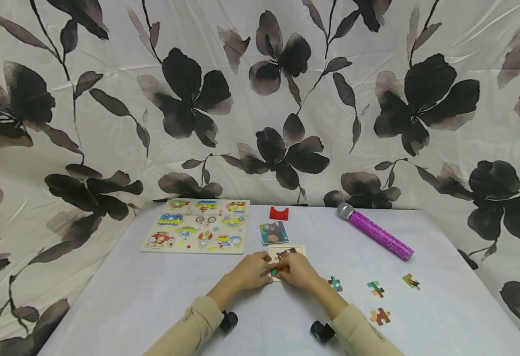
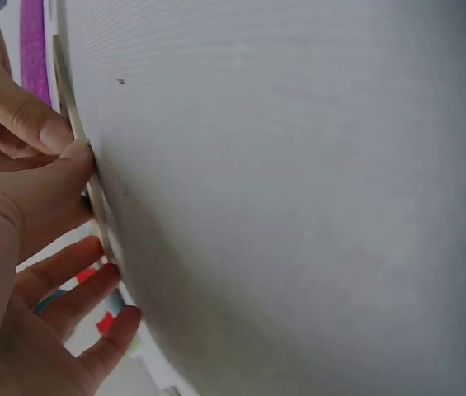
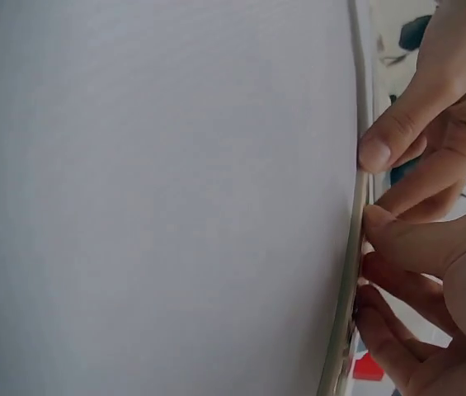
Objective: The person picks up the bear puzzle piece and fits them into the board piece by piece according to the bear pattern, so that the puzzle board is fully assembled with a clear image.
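Resting close together at the centre of the frame, the left hand (image 1: 252, 271) and the right hand (image 1: 301, 271) touched the small puzzle tray (image 1: 299, 247); whether either pinched a piece, I could not tell. The tray looked partly filled, its middle largely hidden by fingers. Remaining to be placed, I judged, were four loose jigsaw pieces (image 1: 380, 316) at lower right.

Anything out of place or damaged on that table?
No damage or spill visible. Four loose multicoloured jigsaw pieces lie scattered right of the beige rectangular puzzle tray, probably just unplaced. Odder: the glittery magenta, silver-headed microphone lying diagonally on the white table covering, seemingly unrelated to puzzle work.
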`<state>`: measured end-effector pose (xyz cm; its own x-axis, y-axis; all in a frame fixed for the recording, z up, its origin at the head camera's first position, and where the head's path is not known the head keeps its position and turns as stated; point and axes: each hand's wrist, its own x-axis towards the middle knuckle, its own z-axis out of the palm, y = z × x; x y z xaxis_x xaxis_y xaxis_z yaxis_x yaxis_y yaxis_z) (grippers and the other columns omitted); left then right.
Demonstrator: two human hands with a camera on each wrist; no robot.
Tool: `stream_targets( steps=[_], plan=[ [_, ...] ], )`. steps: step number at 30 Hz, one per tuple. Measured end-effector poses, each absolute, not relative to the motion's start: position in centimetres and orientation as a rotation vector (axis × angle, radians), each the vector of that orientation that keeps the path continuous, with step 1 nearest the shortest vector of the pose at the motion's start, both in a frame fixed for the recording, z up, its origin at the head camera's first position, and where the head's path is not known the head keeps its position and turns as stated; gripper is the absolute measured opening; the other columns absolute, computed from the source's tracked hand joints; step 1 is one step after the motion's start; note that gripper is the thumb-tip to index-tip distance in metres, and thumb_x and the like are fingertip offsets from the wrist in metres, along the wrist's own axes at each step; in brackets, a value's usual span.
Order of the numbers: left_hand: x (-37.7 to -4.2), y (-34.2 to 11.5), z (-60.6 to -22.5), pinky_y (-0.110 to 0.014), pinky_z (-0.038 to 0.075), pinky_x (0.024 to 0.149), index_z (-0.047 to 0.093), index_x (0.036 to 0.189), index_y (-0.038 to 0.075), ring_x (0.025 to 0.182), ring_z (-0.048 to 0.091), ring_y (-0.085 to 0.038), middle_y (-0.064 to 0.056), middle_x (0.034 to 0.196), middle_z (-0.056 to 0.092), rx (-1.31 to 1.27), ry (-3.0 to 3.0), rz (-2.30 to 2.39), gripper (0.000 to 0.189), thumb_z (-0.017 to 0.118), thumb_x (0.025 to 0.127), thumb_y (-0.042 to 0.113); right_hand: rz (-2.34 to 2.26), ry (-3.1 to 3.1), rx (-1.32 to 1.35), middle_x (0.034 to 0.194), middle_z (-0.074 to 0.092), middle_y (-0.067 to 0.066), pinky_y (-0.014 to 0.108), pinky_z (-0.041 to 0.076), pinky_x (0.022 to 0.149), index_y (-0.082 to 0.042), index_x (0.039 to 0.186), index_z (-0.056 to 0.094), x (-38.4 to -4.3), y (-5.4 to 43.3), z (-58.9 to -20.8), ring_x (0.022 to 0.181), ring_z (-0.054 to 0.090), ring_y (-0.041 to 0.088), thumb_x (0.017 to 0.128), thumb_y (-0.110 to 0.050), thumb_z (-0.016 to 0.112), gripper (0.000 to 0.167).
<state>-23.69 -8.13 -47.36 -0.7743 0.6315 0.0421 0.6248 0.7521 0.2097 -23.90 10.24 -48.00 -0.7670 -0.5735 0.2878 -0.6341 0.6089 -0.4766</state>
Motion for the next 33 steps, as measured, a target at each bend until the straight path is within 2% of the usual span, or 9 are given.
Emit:
stream_targets(
  steps=[5,9,14,18,23,26,33],
  plan=[
    [-23.0,-7.7,-47.3,-0.043,0.049,0.086,0.065,0.121,0.011,0.11,0.055,-0.023,-0.008,0.121,0.056,1.047,2.956,0.086,0.039,0.065,0.088,0.031,0.989,-2.753,1.046,0.097,0.07,0.015,0.031,0.054,0.072,0.006,0.109,0.066,-23.7,11.4,-47.4,0.083,0.066,0.023,0.079,-0.001,0.071,0.031],
    [-22.7,-7.8,-47.3,-0.047,0.048,0.091,0.063,0.123,0.009,0.12,0.049,-0.026,-0.01,0.131,0.053,1.009,2.964,0.046,0.04,0.064,0.089,0.03,1.233,-2.724,0.973,0.106,0.066,0.022,0.038,0.055,0.08,0.01,0.112,0.063,-24.8,12.5,-46.7,0.098,0.064,0.034,0.082,0.004,0.066,0.031],
    [-22.9,-7.5,-47.3,-0.046,0.048,0.092,0.065,0.117,0.006,0.121,0.05,-0.025,-0.009,0.128,0.057,1.018,2.976,0.133,0.04,0.065,0.087,0.033,1.094,-2.793,0.838,0.121,0.059,0.023,0.05,0.045,0.094,0.006,0.116,0.062,-27.2,13.9,-46.1,0.114,0.053,0.04,0.081,-0.001,0.069,0.036],
    [-23.1,-7.0,-47.4,-0.043,0.048,0.091,0.066,0.115,0.004,0.118,0.053,-0.024,-0.009,0.123,0.06,1.008,2.969,0.16,0.042,0.065,0.087,0.036,0.919,-2.854,1.006,0.125,0.055,0.026,0.055,0.036,0.101,0.007,0.118,0.061,-28.5,14.5,-46.3,0.119,0.049,0.043,0.083,-0.008,0.07,0.039],
    [-23.2,-6.6,-47.6,-0.039,0.049,0.09,0.067,0.11,0.003,0.112,0.056,-0.024,-0.01,0.117,0.062,0.991,2.989,0.2,0.04,0.066,0.086,0.035,0.675,-2.895,1.165,0.126,0.055,0.026,0.059,0.041,0.093,0.002,0.118,0.063,-28.7,14.4,-47.2,0.113,0.05,0.047,0.086,-0.02,0.068,0.039],
    [-23.2,-6.4,-47.8,-0.037,0.049,0.088,0.067,0.108,0.003,0.106,0.058,-0.023,-0.009,0.114,0.063,0.978,3.005,0.219,0.039,0.068,0.085,0.034,0.565,-2.934,1.111,0.127,0.056,0.023,0.06,0.042,0.088,-0.002,0.119,0.064,-28.5,14.3,-47.6,0.111,0.049,0.047,0.086,-0.025,0.068,0.04],
    [-23.0,-6.1,-48.1,-0.032,0.05,0.085,0.066,0.107,0.001,0.099,0.058,-0.02,-0.008,0.108,0.062,0.967,3.023,0.24,0.041,0.07,0.082,0.034,0.467,-2.958,0.935,0.122,0.059,0.019,0.058,0.046,0.081,-0.004,0.115,0.068,-27.4,14.4,-47.3,0.106,0.051,0.044,0.086,-0.028,0.068,0.038]
  ],
)
